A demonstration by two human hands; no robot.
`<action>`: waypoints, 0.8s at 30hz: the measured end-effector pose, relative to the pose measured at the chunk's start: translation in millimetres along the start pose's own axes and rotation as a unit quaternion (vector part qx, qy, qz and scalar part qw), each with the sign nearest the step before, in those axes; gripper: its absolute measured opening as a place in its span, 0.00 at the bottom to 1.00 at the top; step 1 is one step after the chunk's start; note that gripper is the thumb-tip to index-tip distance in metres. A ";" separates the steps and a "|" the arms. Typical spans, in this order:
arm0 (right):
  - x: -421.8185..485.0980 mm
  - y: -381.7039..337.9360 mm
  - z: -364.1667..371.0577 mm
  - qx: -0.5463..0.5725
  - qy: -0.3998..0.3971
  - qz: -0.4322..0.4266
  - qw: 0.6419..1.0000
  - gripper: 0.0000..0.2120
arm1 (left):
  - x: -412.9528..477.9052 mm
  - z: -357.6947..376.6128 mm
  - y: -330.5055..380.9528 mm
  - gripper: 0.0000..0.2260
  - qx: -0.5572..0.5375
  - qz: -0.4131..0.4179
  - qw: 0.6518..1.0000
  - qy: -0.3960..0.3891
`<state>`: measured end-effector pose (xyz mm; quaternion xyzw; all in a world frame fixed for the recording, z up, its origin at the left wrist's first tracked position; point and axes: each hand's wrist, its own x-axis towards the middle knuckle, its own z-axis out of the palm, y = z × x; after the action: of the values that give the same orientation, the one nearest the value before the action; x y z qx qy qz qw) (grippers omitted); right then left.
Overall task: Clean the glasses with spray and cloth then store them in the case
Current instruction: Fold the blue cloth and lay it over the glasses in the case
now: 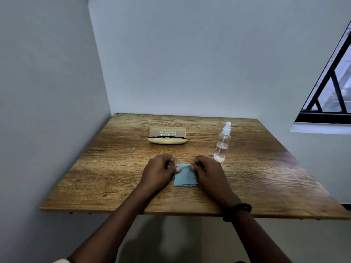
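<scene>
A small blue cloth [185, 179], folded, lies on the wooden table [114, 168] near its front middle. My left hand [158, 171] pinches the cloth's upper left corner and my right hand [207, 170] pinches its upper right corner. Farther back stands an open beige glasses case [168, 136] with its lid up. The black-framed glasses [167, 137] lie inside it, only the top of the frame showing. A clear spray bottle [222, 145] with a white nozzle stands upright to the right of my right hand, holding a little liquid.
Walls close off the table's left and far sides. A window with black bars [330, 92] is at the right. A black band [237, 210] sits on my right wrist.
</scene>
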<state>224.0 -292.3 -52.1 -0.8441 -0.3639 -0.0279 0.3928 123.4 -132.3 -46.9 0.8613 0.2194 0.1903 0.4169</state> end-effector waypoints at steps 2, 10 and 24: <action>-1.6 0.1 -0.9 0.028 0.001 -0.005 1.000 0.02 | -3.7 -1.9 -3.2 0.04 -0.039 0.010 0.999 -0.001; -7.6 -1.1 -8.8 0.162 0.015 0.011 0.987 0.12 | -15.2 -7.6 -5.5 0.13 -0.136 0.049 0.990 -0.002; -12.8 -0.4 -10.3 0.116 0.016 0.020 0.993 0.16 | -28.4 -9.6 -5.1 0.06 -0.079 0.075 0.994 0.013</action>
<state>216.8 -306.7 -49.0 -0.7993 -0.3414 0.0091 0.4945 93.8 -138.6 -49.5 0.8373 0.1435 0.2491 0.4651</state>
